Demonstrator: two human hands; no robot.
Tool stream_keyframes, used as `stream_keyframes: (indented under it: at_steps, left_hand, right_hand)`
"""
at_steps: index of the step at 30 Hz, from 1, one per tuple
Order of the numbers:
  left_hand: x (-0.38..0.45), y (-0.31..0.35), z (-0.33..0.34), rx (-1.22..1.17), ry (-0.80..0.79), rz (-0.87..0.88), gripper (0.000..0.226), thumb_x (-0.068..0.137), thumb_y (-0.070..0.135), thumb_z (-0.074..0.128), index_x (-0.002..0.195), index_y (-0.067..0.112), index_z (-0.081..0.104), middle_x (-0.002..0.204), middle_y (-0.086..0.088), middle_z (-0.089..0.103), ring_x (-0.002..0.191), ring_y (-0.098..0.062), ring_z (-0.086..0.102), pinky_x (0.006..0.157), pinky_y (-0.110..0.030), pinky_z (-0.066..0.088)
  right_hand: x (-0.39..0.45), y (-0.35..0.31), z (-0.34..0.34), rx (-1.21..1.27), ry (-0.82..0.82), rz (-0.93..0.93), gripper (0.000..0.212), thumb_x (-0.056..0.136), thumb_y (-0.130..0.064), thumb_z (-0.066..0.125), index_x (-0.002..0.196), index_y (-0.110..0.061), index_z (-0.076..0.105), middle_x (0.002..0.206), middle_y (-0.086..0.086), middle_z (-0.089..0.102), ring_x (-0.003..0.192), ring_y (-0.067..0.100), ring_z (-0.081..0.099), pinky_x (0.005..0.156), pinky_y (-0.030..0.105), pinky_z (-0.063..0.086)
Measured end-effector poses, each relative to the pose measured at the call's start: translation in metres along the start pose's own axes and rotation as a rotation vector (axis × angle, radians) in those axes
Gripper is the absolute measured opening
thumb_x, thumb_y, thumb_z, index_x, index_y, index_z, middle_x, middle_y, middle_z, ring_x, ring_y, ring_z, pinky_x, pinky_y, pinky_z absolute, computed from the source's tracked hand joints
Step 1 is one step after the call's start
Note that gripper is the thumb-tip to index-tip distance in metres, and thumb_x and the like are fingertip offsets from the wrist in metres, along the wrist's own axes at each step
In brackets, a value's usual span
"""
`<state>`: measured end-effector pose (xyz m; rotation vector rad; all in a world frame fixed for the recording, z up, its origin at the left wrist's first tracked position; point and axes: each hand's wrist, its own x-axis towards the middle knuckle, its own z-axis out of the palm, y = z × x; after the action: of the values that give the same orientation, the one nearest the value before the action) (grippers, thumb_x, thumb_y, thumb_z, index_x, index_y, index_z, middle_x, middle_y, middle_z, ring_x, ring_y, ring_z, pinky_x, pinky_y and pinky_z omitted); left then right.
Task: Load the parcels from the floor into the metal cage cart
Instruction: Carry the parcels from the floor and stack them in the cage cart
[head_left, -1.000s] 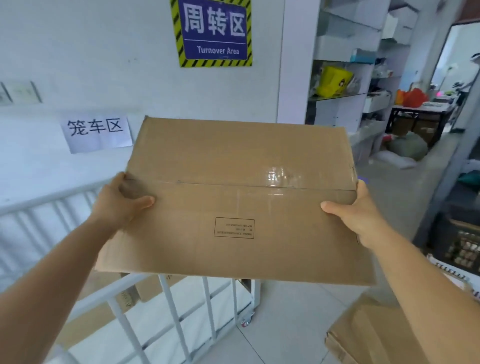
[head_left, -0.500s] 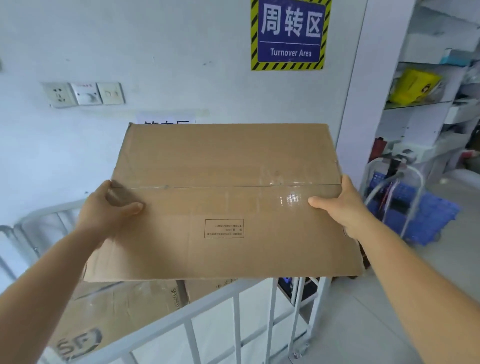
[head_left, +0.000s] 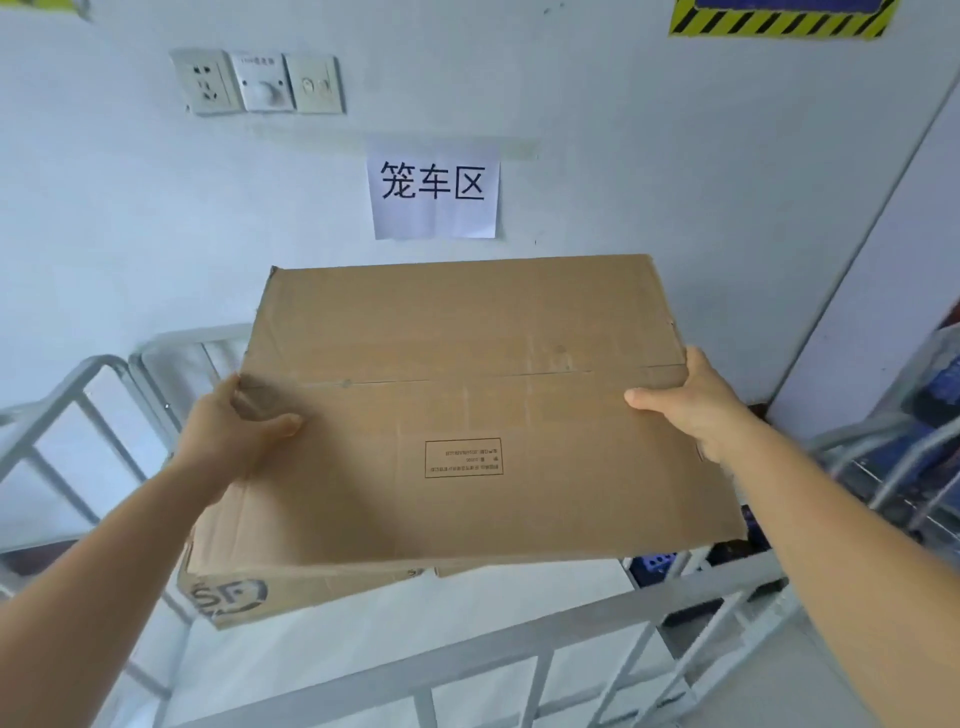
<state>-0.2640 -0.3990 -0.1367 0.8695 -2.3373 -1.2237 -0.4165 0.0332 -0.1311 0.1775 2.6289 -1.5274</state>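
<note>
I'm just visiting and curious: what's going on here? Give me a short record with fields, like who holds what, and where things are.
held item: flat cardboard box, gripped at both side edges
left hand: thumb on top of the box
right hand: thumb on top of the box
box position: above the cage cart, not yet set down
already in cart: SF box, partly hidden under the held one
wall: paper sign, sockets

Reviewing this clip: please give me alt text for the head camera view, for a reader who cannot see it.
A person's left hand and right hand grip opposite edges of a flat cardboard box, held above the grey metal cage cart. Another box marked SF lies in the cart underneath it, and a paper sign hangs on the white wall behind.
</note>
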Motion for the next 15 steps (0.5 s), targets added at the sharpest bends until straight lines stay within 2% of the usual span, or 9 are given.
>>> stream_keyframes:
  at_steps: [3,6,9,12,15]
  left_hand:
    - [0.011,-0.010,0.028,0.068,0.006,-0.059,0.058,0.073,0.021,0.082,0.123,0.019,0.054,0.107,-0.008,0.061,0.090,-0.027,0.057,0.076,-0.039,0.051]
    - [0.013,-0.015,0.059,0.130,-0.017,-0.135,0.065,0.074,0.018,0.082,0.131,0.013,0.051,0.111,-0.008,0.060,0.091,-0.024,0.054,0.081,-0.038,0.048]
    - [0.014,-0.026,0.089,0.176,-0.061,-0.255,0.071,0.070,0.021,0.085,0.131,0.009,0.051,0.106,-0.007,0.059,0.089,-0.023,0.054,0.080,-0.037,0.047]
    - [0.012,-0.042,0.117,0.230,-0.104,-0.326,0.077,0.054,0.038,0.086,0.120,0.010,0.059,0.097,-0.001,0.061,0.087,-0.024,0.059,0.081,-0.039,0.051]
    - [0.008,-0.060,0.147,0.235,-0.150,-0.420,0.073,0.064,0.026,0.088,0.125,0.005,0.055,0.103,-0.002,0.057,0.090,-0.023,0.056,0.079,-0.034,0.046]
  right_hand:
    - [0.045,0.013,0.019,-0.037,-0.088,0.034,0.102,0.052,-0.041,0.087,0.140,-0.024,0.036,0.134,0.001,0.052,0.117,0.026,0.055,0.096,0.045,0.049]
    - [0.091,0.036,0.034,-0.082,-0.176,0.119,0.089,0.073,-0.027,0.084,0.145,-0.019,0.032,0.137,0.003,0.049,0.117,0.026,0.052,0.089,0.037,0.046]
    - [0.128,0.061,0.045,-0.151,-0.283,0.180,0.083,0.075,-0.023,0.083,0.142,-0.017,0.036,0.133,0.003,0.052,0.110,0.022,0.051,0.088,0.038,0.046]
    - [0.161,0.089,0.058,-0.220,-0.377,0.269,0.105,0.065,-0.031,0.089,0.150,-0.020,0.028,0.144,0.005,0.046,0.125,0.027,0.049,0.102,0.046,0.044]
    - [0.183,0.120,0.069,-0.324,-0.440,0.329,0.115,0.062,-0.037,0.090,0.153,-0.023,0.021,0.151,0.005,0.038,0.132,0.029,0.044,0.106,0.050,0.040]
